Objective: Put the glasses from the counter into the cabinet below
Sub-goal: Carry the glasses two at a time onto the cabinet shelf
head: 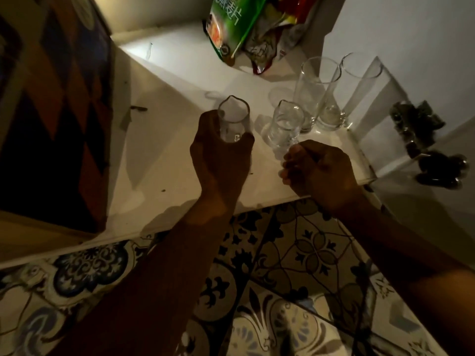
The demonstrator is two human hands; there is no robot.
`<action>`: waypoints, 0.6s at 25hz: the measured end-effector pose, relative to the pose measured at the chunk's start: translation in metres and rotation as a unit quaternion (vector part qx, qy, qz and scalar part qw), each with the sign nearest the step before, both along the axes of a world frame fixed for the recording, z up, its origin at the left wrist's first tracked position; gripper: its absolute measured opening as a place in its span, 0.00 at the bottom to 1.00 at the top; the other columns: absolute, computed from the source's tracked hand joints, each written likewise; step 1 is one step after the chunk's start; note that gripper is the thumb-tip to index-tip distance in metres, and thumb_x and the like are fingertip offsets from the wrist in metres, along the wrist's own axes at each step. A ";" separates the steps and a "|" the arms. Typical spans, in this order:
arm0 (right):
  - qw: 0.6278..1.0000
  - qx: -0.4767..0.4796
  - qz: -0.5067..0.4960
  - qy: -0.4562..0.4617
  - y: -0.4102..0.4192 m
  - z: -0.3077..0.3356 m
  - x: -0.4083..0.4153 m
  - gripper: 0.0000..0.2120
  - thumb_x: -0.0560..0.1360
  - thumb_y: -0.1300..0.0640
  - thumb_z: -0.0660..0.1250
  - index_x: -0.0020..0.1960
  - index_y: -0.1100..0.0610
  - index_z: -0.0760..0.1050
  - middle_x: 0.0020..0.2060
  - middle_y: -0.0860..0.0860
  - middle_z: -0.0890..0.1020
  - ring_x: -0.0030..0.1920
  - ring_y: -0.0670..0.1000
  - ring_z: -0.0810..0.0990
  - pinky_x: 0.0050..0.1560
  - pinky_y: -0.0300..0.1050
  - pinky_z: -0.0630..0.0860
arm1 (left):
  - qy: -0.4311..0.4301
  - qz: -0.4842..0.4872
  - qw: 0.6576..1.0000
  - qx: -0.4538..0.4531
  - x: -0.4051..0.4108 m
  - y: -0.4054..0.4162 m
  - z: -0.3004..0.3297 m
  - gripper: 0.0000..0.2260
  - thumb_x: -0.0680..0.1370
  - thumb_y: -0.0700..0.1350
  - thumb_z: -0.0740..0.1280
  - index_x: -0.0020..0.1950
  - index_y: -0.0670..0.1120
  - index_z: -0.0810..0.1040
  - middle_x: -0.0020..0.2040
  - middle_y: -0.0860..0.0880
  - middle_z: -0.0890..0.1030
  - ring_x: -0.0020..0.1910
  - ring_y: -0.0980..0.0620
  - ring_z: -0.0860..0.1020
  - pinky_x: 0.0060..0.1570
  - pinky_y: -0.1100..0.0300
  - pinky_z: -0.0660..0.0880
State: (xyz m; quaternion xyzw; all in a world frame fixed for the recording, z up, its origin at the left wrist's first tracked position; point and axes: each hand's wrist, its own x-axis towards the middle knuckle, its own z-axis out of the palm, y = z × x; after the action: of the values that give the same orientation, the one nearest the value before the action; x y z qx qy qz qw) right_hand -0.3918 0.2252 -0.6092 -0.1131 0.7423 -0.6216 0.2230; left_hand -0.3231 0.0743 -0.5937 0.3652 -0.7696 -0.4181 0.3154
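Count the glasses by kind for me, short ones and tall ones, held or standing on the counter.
Short glasses: 2, one held in the left hand, one standing by the right hand
Tall glasses: 3, first, second, third
Total: 5

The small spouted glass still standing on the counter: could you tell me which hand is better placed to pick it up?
Right. The right hand is curled just beside that glass, apparently at its handle, while the left hand already holds another spouted glass.

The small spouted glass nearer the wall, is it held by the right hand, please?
No, the right hand is closed beside the second small glass; the left hand holds another.
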 end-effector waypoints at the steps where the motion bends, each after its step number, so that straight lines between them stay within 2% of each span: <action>1: 1.000 0.004 -0.005 0.000 -0.002 -0.002 -0.003 0.12 0.82 0.54 0.64 0.45 0.59 0.81 0.40 0.64 0.84 0.36 0.59 0.84 0.34 0.46 0.79 | -0.004 0.002 1.000 -0.004 -0.003 0.002 -0.002 0.21 0.72 0.46 0.76 0.62 0.47 0.76 0.51 0.61 0.75 0.50 0.61 0.76 0.42 0.81 0.66; 5: 1.000 0.005 -0.008 -0.003 -0.007 -0.006 -0.008 0.12 0.83 0.54 0.63 0.46 0.58 0.81 0.41 0.63 0.84 0.36 0.56 0.84 0.35 0.46 0.79 | -0.011 0.015 1.000 -0.006 -0.014 0.011 -0.010 0.21 0.71 0.47 0.76 0.62 0.47 0.77 0.56 0.55 0.81 0.53 0.58 0.78 0.47 0.74 0.69; 8: 1.000 -0.007 -0.005 -0.012 -0.009 -0.007 -0.009 0.12 0.82 0.56 0.63 0.46 0.60 0.81 0.42 0.64 0.84 0.38 0.57 0.83 0.36 0.47 0.80 | -0.006 0.024 1.000 -0.013 -0.020 0.015 -0.012 0.21 0.72 0.47 0.76 0.63 0.47 0.77 0.57 0.53 0.81 0.53 0.58 0.78 0.49 0.69 0.72; 11: 0.999 -0.019 -0.012 -0.030 -0.012 -0.006 -0.010 0.12 0.82 0.56 0.64 0.45 0.60 0.81 0.40 0.61 0.83 0.37 0.57 0.82 0.36 0.48 0.78 | -0.007 0.038 0.999 -0.014 -0.023 0.017 -0.013 0.22 0.72 0.48 0.76 0.64 0.48 0.77 0.59 0.53 0.82 0.55 0.56 0.79 0.51 0.66 0.75; 15: 0.999 -0.005 -0.022 -0.027 -0.016 -0.003 -0.009 0.12 0.82 0.53 0.65 0.46 0.57 0.82 0.39 0.59 0.84 0.34 0.52 0.83 0.33 0.43 0.78 | -0.018 0.045 0.999 -0.020 -0.028 0.021 -0.016 0.23 0.71 0.48 0.75 0.65 0.48 0.75 0.59 0.52 0.81 0.55 0.54 0.80 0.51 0.63 0.77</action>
State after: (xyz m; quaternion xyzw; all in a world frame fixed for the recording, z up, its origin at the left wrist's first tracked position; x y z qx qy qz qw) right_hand -0.4008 0.2089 -0.6123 -0.0807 0.7353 -0.6330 0.2284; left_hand -0.3514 0.0950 -0.6095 0.4010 -0.7661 -0.3812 0.3271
